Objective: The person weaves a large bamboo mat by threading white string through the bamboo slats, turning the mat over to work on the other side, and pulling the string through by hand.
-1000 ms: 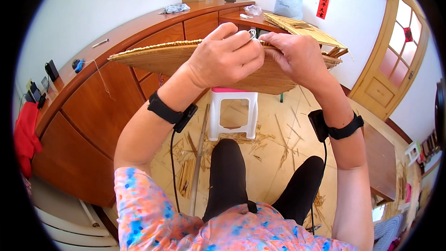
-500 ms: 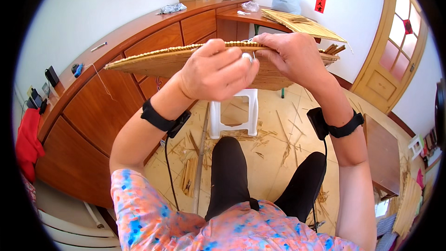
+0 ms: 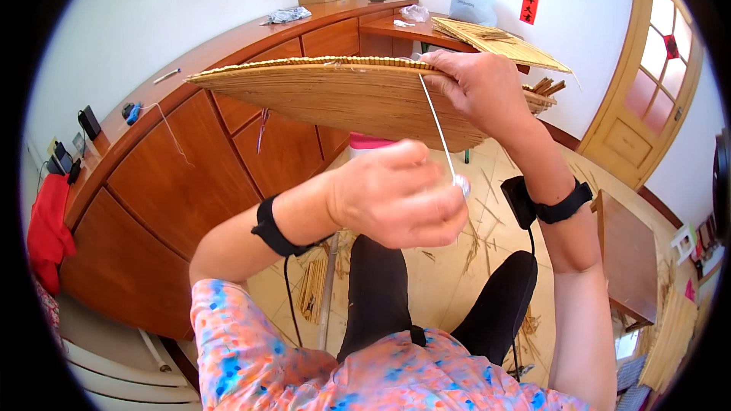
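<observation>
Here, a flat woven straw mat (image 3: pixel 335 95), ribbed with thin pale-gold stalks and bound along its upper edge, was held level across the upper middle of the frame. Its right edge was gripped by the right hand (image 3: pixel 476 87), fingers curled over the rim. A taut white thread (image 3: pixel 438 125) ran from that edge down to the left hand (image 3: pixel 396 194) at centre, where it was pinched in closed fingers; the fingertips themselves were hidden behind the knuckles, and whether a needle was held could not be told. Black bands were worn on both wrists. A glossy wooden cabinet (image 3: pixel 190 175) curved along the left. A second straw mat (image 3: pixel 502 42) lay at upper right, partly cut off by the hand.
</observation>
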